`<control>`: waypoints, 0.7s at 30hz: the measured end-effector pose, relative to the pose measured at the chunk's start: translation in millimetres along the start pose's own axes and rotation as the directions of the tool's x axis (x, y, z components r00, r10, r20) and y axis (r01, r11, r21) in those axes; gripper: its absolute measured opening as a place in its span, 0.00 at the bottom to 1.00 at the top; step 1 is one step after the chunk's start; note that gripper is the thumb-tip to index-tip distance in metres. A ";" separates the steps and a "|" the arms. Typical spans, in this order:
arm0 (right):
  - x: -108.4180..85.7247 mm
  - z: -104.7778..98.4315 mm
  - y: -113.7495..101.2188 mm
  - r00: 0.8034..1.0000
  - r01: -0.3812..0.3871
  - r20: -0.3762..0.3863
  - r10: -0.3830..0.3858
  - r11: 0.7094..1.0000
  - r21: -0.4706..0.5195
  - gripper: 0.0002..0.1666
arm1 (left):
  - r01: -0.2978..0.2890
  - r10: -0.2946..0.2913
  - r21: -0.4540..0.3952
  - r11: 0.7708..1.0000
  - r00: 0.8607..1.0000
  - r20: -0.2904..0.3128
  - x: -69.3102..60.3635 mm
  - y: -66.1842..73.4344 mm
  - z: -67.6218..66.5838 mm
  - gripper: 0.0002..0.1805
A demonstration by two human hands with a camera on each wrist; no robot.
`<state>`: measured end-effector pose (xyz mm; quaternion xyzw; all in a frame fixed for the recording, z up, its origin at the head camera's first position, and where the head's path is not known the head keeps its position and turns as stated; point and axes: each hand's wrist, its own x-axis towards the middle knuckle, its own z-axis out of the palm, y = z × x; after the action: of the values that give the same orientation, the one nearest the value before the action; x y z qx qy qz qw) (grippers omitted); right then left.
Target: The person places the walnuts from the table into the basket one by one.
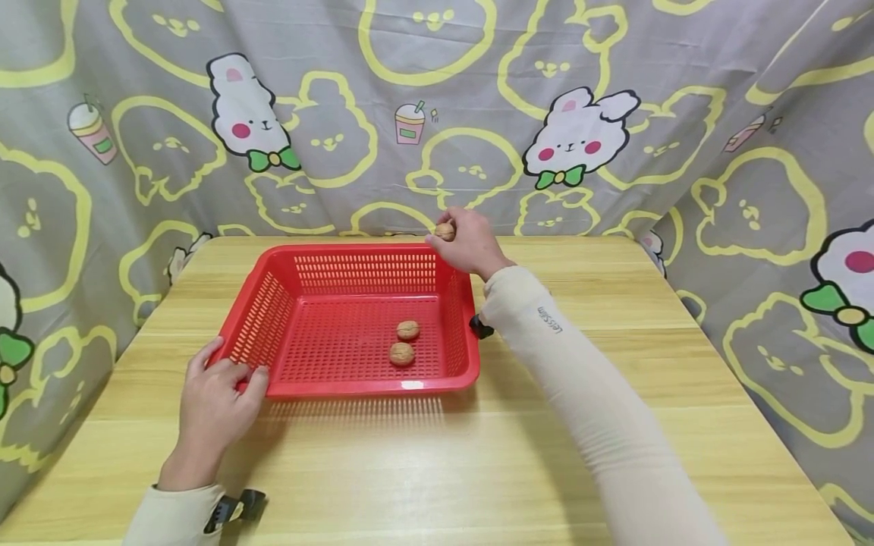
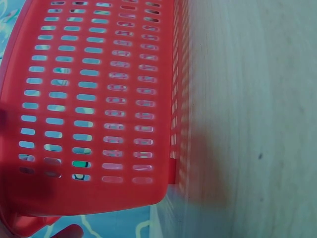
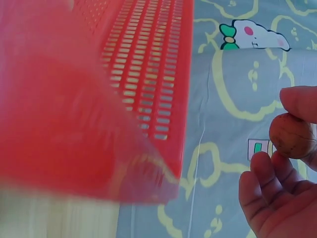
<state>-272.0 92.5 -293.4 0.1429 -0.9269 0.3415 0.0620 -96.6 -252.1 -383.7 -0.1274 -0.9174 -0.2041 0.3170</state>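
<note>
A red plastic basket (image 1: 369,387) with slotted walls stands on the table. Two walnuts (image 1: 401,353) lie on its floor, toward the right side. My left hand (image 1: 217,402) grips the rim at the basket's near left corner; the left wrist view shows the slotted wall (image 2: 94,198) and only a fingertip at the bottom edge. Above the far right corner, my right hand (image 1: 470,241) pinches another walnut (image 1: 445,231) between thumb and fingers. In the right wrist view that walnut (image 3: 292,136) sits clear of the basket rim, with the other fingers (image 3: 262,188) loosely bent below it.
The wooden table (image 1: 580,455) extends around the basket, mostly to the right and front. A grey curtain (image 1: 328,45) with cartoon animals hangs behind and along both sides. Each wrist wears a dark strap-on device, such as the left one (image 1: 235,509).
</note>
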 end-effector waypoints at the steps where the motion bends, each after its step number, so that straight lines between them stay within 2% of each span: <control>1: 0.1 0.8 -2.1 1.000 0.004 0.002 -0.004 1.000 0.003 0.17 | 0.003 -0.003 0.001 1.000 1.000 0.002 0.2 -0.1 0.0 0.16; 10: 1.7 12.9 -12.4 0.998 0.030 0.059 -0.033 0.998 0.053 0.16 | 0.016 -0.016 0.004 1.000 1.000 0.009 -0.9 1.3 0.2 0.16; 21: 0.9 25.4 -19.4 0.986 0.043 0.163 -0.047 0.999 0.031 0.16 | 0.030 -0.030 0.004 1.000 0.999 0.019 -1.1 0.1 0.1 0.15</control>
<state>-267.4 61.7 -300.6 0.1922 -0.9206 0.3399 -0.0084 -95.8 -252.1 -384.3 -0.1148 -0.9227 -0.2058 0.3051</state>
